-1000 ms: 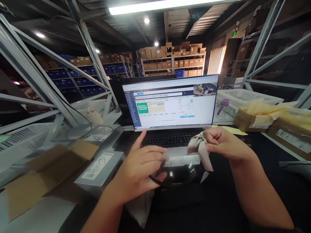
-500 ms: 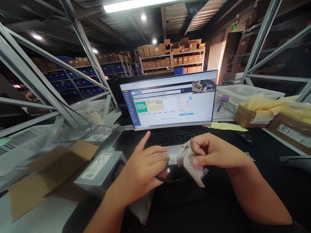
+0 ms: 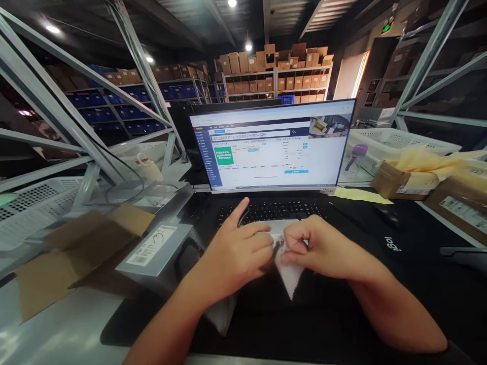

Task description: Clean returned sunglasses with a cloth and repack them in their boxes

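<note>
My left hand [image 3: 239, 248] is over the dark desk mat, its index finger raised and the other fingers bent around a black object. A thin black curved part [image 3: 243, 217] of it shows by the raised finger; the rest is hidden. Close beside it, my right hand [image 3: 317, 246] is closed in a pinch on a crumpled white bag [image 3: 290, 280] with a zigzag edge, hanging down in a point. A whitish translucent bag [image 3: 223, 315] lies under my left forearm. The grey box [image 3: 155, 253] with a white label stands left of my left hand.
A monitor [image 3: 262, 157] and black keyboard [image 3: 262, 210] stand ahead. An open cardboard box [image 3: 68, 274] is at left. On the right are a mouse [image 3: 386, 215], a carton [image 3: 395, 182] with yellow envelopes, a taped box [image 3: 460, 203] and a white basket [image 3: 418, 142]. A metal rack frame [image 3: 140, 66] rises at left.
My right hand has shifted left with the white bag, close against my left hand. The black object with a white label seen between the hands is now mostly covered. My view has shifted slightly.
</note>
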Demonstrator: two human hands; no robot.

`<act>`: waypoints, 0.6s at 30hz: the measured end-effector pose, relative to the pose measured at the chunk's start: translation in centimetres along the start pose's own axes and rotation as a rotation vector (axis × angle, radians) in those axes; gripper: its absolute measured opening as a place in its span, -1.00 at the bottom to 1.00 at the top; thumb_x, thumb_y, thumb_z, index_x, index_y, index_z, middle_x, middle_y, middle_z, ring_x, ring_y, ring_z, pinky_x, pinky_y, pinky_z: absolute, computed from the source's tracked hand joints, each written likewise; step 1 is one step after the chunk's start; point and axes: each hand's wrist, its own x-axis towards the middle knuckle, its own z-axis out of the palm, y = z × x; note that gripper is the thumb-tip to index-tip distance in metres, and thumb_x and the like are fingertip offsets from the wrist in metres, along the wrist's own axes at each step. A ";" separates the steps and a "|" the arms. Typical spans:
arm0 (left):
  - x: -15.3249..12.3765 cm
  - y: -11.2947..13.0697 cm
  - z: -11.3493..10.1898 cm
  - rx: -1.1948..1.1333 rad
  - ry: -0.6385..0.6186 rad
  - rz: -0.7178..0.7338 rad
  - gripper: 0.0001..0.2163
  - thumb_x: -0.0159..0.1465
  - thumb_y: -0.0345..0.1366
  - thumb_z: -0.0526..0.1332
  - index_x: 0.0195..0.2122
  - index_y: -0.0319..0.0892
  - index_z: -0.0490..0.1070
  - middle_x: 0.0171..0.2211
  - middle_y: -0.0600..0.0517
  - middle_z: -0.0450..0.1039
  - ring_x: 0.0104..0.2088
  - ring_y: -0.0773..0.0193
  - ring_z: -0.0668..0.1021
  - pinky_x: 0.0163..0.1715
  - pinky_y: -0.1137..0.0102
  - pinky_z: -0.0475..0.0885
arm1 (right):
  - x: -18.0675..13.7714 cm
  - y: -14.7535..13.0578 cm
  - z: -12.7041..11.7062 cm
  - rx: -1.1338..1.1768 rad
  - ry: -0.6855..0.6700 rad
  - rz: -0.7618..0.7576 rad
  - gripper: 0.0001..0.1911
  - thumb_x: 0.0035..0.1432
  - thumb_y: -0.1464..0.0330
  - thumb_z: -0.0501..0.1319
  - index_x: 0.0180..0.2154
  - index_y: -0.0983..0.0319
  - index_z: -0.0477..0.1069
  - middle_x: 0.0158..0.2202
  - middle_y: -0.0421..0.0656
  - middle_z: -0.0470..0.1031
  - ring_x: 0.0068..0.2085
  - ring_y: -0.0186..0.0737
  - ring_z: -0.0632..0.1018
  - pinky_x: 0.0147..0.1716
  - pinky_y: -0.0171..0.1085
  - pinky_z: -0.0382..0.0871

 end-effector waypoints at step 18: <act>0.1 0.4 -0.5 -0.038 0.027 0.001 -0.85 0.37 -0.39 0.18 -0.38 -0.17 0.37 -0.32 0.15 0.57 -0.05 0.25 0.59 0.45 -0.10 -0.26 | -0.2 1.1 -3.1 0.096 -0.337 -0.028 -0.45 0.14 0.27 0.40 -0.58 0.20 0.03 -0.57 -0.33 0.07 -0.48 -0.39 0.18 -0.50 -0.35 0.06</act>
